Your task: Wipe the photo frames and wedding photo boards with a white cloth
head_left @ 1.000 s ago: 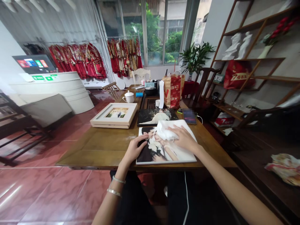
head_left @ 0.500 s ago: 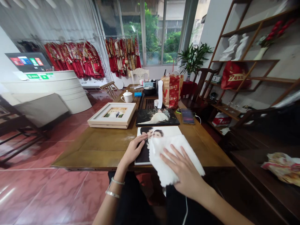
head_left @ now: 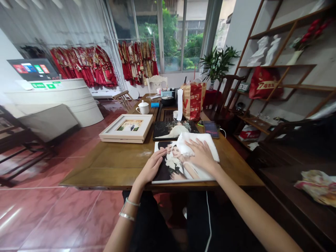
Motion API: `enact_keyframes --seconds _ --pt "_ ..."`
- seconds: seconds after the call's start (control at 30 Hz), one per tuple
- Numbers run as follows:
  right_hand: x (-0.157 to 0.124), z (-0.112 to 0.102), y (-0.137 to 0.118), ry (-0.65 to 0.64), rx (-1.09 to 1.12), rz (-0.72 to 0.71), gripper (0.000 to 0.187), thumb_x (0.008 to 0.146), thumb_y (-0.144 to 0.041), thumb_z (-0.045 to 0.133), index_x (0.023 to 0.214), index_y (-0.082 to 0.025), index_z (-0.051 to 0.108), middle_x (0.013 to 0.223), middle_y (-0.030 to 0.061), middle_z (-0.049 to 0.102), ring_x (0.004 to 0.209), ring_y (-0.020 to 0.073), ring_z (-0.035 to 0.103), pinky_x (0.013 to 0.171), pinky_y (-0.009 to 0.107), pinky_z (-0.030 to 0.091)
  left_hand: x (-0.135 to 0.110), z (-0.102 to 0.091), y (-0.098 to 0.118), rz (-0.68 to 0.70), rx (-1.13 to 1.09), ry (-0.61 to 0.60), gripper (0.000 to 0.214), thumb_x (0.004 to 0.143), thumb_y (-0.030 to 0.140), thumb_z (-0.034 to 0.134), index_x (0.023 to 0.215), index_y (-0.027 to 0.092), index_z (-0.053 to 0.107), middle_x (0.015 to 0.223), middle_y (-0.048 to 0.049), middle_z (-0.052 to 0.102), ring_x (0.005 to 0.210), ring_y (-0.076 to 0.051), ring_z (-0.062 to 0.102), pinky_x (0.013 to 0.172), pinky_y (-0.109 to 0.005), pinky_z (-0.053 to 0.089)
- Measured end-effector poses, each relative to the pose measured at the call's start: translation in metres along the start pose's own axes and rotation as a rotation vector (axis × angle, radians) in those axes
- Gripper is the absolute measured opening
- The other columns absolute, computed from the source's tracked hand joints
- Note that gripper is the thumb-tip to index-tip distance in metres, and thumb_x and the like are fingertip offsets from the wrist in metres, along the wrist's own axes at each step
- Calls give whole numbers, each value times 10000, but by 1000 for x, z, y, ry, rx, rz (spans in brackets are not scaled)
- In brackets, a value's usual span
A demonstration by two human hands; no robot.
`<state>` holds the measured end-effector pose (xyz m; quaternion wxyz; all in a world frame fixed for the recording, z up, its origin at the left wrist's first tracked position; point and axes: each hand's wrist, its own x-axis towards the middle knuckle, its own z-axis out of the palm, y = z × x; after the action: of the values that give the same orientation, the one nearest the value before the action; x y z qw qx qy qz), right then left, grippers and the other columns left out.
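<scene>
A large glossy photo print of a couple lies flat at the near edge of the wooden table. My right hand lies flat, fingers spread, on a white cloth that covers the print's far right part. My left hand rests with fingers stretched on the print's left edge; bracelets circle that wrist. A darker photo print lies just beyond.
A framed photo sits left of the prints. Beyond are a phone, a red paper bag, a white teapot and a tea tray. Wooden shelves stand at right, red garments hang at the back.
My right hand and the cloth swept toward me down the print, off its near edge, then went back up to its far right part. My left hand stayed on the left edge.
</scene>
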<state>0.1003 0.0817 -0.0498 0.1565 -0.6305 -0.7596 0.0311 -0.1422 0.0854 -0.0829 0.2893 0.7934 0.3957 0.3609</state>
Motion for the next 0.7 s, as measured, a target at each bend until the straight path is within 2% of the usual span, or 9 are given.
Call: enact_keyframes --seconds 0.1,0.23,0.33,0.43,0.57,0.7 --pt "-9 5 -13 -5 -42 -76 621 747 -338 564 1342 -210 443 1436 86 385 1353 336 208 1086 556 86 0 1 -1 8 -3 2 376 938 304 337 1235 205 546 1371 -59 482 1309 -186 381 1130 -404 240" --pt "-55 3 -33 -50 -41 -206 745 639 -160 568 1364 -216 408 1447 77 370 1369 322 157 1102 529 62 1 2 -3 30 -28 33 367 937 302 337 1199 199 572 1347 -65 508 1298 -190 399 1123 -406 256" --pt "-92 -4 -44 -106 12 -304 806 597 -134 554 1379 -219 379 1472 73 323 1380 325 103 1105 534 37 3 4 -2 12 -25 40 366 931 305 350 1186 185 583 1340 -73 514 1293 -192 407 1122 -398 260" --pt "-111 -14 -43 -160 83 -378 819 575 -124 533 1372 -246 390 1477 46 316 1385 303 110 1109 530 60 3 3 -2 -3 -14 42 357 924 303 365 1185 199 586 1340 -60 516 1291 -191 410 1120 -396 263" --pt "-99 -21 -13 -134 145 -355 788 550 -92 482 1311 -298 471 1416 -16 418 1358 233 245 1115 482 137 3 3 -1 13 -8 34 358 918 295 371 1198 209 578 1348 -57 510 1298 -190 403 1121 -395 258" --pt "-65 -16 15 0 47 -115 675 621 -112 479 1286 -228 506 1377 21 471 1321 249 324 1099 475 195 3 2 -1 15 3 22 370 920 278 360 1218 199 564 1357 -65 500 1304 -188 393 1125 -397 250"
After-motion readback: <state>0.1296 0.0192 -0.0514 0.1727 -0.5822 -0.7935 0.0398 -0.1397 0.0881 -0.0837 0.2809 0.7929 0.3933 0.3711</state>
